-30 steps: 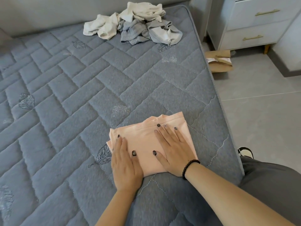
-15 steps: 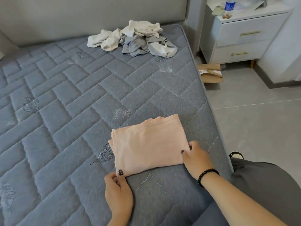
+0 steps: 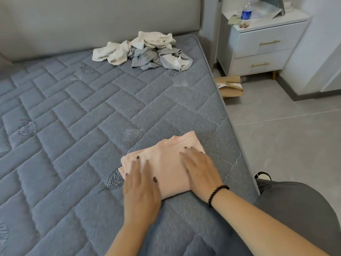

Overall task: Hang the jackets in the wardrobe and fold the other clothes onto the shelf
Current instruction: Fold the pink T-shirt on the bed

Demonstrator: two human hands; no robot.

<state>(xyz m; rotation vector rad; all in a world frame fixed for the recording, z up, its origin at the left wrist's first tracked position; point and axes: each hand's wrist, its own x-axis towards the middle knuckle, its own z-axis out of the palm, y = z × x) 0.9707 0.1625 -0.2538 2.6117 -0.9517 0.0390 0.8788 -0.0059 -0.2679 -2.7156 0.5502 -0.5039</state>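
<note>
Pressing flat on a folded pink garment [image 3: 166, 169], both hands lie palm down with fingers straight, each grip wide and holding nothing. Left hand [image 3: 141, 189] covers the garment's left near corner, right hand [image 3: 200, 170] sits on its right half; a black bead bracelet [image 3: 216, 194] circles the right wrist. Garment lies on the grey quilted mattress [image 3: 73, 145], close to its right edge, under both hands. Well beyond the hands, against the beige headboard [image 3: 92, 24], sits a heap of unfolded clothes [image 3: 145, 50] in cream and grey. Right of and beyond the right hand stands a white nightstand [image 3: 262, 50] with two drawers and gold handles. On top, a water bottle [image 3: 246, 12] with a blue label; writing too small to read. A brown cardboard package [image 3: 230, 86] lies on the grey tile floor [image 3: 286, 135] between bed and nightstand. Grey trouser leg [image 3: 299, 209] at the near right.
</note>
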